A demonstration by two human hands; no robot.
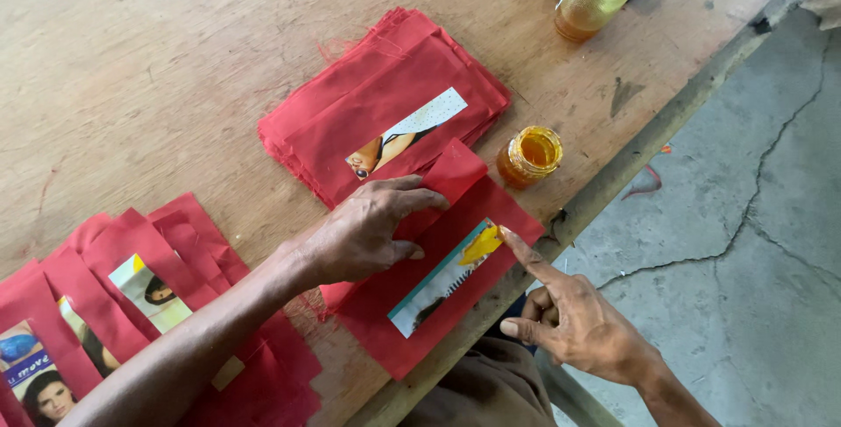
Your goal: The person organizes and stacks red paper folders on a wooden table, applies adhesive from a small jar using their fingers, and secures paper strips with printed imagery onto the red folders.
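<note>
At the table's near edge: a red cloth piece (438, 291) lies flat, one corner almost over the lip of the wooden table (175, 59).
Paper strip: a narrow printed strip (442, 280) sits on that cloth, its long axis diagonal, low end toward the person, high end toward the small open jar (531, 155).
Yellow smear: glue (483, 244) shows at the strip's far end.
Right hand (569, 317): index finger out straight, tip touching the smeared end; the other fingers are curled in, holding nothing.
Left hand (368, 234): palm down, fingers bent, pinching the cloth's folded-up flap (455, 173) and pressing the cloth beside the strip.
Nearer hand: the right, which is at the strip's end.
Behind: a stack of red cloths (385, 103) toward the far edge.
Left edge: finished red pieces (131, 278) overlap in a row.
</note>
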